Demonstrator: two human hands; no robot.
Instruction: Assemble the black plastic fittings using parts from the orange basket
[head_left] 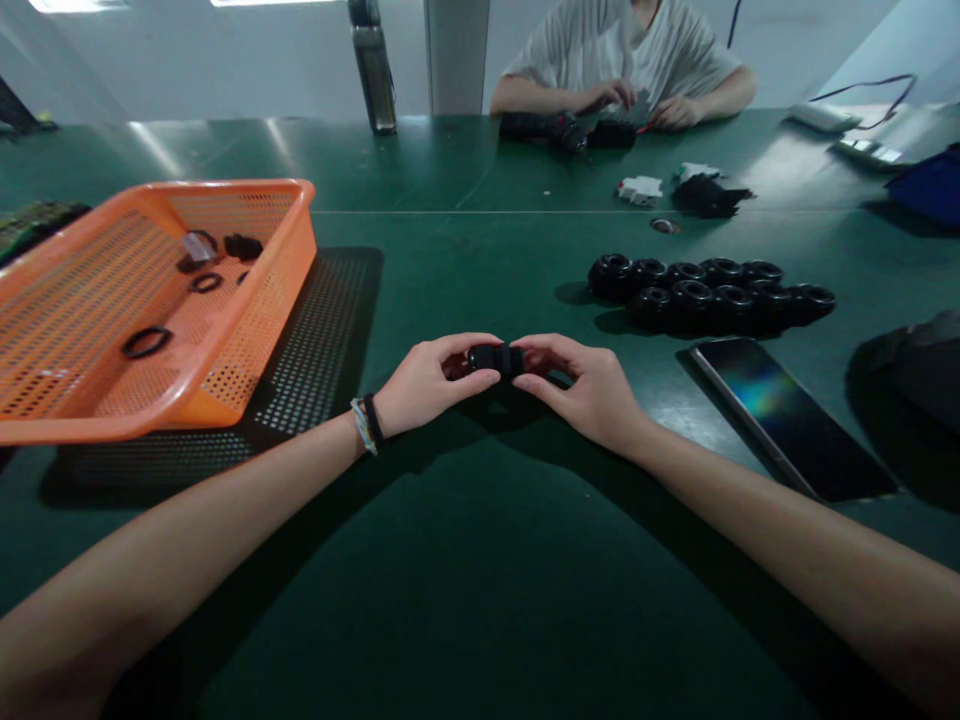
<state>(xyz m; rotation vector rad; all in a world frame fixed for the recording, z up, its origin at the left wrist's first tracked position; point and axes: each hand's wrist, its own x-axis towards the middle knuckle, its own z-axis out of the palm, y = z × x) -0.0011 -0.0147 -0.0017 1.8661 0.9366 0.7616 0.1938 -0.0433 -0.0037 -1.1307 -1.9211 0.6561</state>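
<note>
Between the fingertips of both hands lies a small black cylindrical part (491, 359), held sideways just above the green table (480, 520). My left hand (439, 380) is closed on its left end, thumb in front and fingers behind. My right hand (581, 385) pinches the other end, where a raised black band goes round the part. The fingers hide both ends. To the right of my right hand, several glossy black round parts with holes in their tops (712, 292) stand in two rows.
An orange basket (217, 395) at left holds a few black rings (147, 342) and other small parts. A phone (795, 420) lies at right, beside a dark object (915, 370). Across the table sit a bottle (374, 75), white pieces (640, 190) and a person (626, 60) handling black parts.
</note>
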